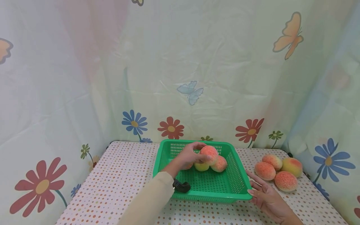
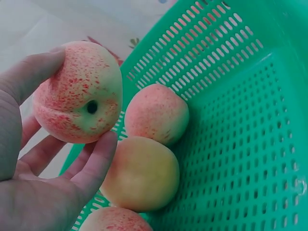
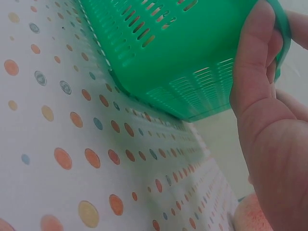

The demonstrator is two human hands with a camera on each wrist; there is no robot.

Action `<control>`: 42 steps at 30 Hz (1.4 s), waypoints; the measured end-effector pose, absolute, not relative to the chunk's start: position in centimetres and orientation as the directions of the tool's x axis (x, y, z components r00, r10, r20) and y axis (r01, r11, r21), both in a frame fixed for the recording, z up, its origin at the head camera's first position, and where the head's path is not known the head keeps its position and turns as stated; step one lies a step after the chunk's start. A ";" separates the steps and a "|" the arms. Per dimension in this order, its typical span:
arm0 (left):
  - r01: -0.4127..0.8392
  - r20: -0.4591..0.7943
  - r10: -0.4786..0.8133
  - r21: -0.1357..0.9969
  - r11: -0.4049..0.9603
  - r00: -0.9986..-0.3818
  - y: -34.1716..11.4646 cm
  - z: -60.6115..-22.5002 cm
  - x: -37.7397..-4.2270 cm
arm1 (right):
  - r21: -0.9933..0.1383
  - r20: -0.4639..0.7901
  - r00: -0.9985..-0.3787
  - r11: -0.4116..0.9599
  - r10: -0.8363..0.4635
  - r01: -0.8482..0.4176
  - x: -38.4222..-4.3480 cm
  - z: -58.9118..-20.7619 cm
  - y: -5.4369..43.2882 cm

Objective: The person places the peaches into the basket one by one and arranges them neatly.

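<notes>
My left hand (image 1: 192, 157) holds a pink-speckled peach (image 1: 209, 153) over the far part of a green plastic basket (image 1: 208, 195). In the left wrist view, thumb and fingers curl round this peach (image 2: 82, 94), whose dark stem hole shows. Below it in the basket lie a yellowish peach (image 2: 142, 174), a pink one (image 2: 157, 114) and another pink one (image 2: 115, 220), partly cut off by the frame. At the basket's near right corner, my right hand (image 1: 268, 200) grips the rim. The right wrist view shows its thumb (image 3: 255, 57) against the rim, other fingers partly hidden.
Several more peaches (image 1: 285, 181) lie grouped on the table to the right of the basket. A dotted cloth (image 1: 104, 187) covers the table. Behind and at both sides hangs a curtain (image 1: 213, 62) printed with flowers and butterflies. A black wrist device (image 1: 182, 186) sits at my left wrist.
</notes>
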State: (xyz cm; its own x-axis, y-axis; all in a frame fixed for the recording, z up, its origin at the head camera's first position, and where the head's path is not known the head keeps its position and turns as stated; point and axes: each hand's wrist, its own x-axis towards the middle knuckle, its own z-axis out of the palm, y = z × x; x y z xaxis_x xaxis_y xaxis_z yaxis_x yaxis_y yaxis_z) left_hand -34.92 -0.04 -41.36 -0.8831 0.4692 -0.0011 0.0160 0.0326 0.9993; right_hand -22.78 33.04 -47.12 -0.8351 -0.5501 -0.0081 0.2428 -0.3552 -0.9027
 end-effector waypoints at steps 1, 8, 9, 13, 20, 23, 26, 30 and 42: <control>0.009 -0.005 0.472 1.000 0.028 -0.882 0.0 -41.4 -34.9 | -0.904 -0.010 -0.837 -0.353 -0.547 0.242 -22.8 -47.1 33.0; -0.048 -0.065 0.488 0.998 0.046 -0.870 0.7 -41.4 -34.9 | -0.909 -0.015 -0.844 -0.345 -0.536 0.235 -22.9 -47.1 33.0; -0.055 -0.074 0.488 0.997 0.052 -0.869 0.8 -41.4 -34.8 | -0.909 -0.011 -0.843 -0.346 -0.538 0.233 -22.9 -47.1 33.0; -0.071 -0.098 0.493 0.995 0.074 -0.865 1.4 -41.3 -34.6 | -0.910 -0.007 -0.842 -0.345 -0.540 0.229 -22.9 -47.1 33.0; -0.081 -0.107 0.510 0.994 0.072 -0.854 2.6 -41.8 -34.5 | -0.913 -0.016 -0.847 -0.337 -0.531 0.229 -23.0 -47.2 33.0; -0.088 -0.114 0.516 0.993 0.075 -0.849 3.1 -41.9 -34.4 | -0.916 -0.020 -0.852 -0.332 -0.523 0.225 -23.1 -47.2 33.0; -0.092 -0.124 0.519 0.992 0.087 -0.846 3.5 -41.9 -34.2 | -0.917 -0.022 -0.854 -0.330 -0.520 0.225 -23.1 -47.3 33.0; -0.104 -0.142 0.528 0.989 0.102 -0.837 3.9 -41.9 -34.0 | -0.914 -0.026 -0.855 -0.335 -0.519 0.231 -23.1 -47.3 33.1; -0.099 -0.163 0.564 0.985 0.142 -0.810 4.8 -41.9 -33.4 | -0.906 -0.033 -0.849 -0.342 -0.528 0.248 -23.1 -47.0 32.9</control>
